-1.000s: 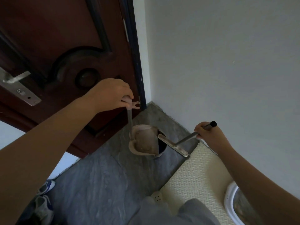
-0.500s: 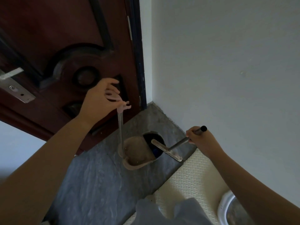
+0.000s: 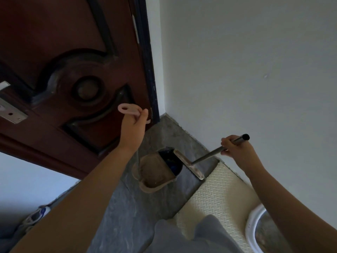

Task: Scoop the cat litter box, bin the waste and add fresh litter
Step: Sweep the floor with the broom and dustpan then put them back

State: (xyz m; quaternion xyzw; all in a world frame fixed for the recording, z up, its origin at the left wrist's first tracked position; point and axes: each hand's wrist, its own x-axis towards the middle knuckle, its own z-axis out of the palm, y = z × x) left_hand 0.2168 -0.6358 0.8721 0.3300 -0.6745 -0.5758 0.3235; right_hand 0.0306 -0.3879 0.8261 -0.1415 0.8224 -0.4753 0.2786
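Left grip (image 3: 134, 125) closed on dustpan (image 3: 155, 172) handle, right grip (image 3: 237, 150) on broom (image 3: 197, 165); dustpan holds brown litter

The scene is seen from a single wide-angle camera worn on the head, aimed forward and steeply down into a room corner. The door (image 3: 69, 70) fills the upper left, the wall (image 3: 255, 70) the right, the floor (image 3: 127, 207) the lower centre.

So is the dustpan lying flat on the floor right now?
No, the left hand holds the dustpan by its long handle, and it hangs tilted above the grey floor.
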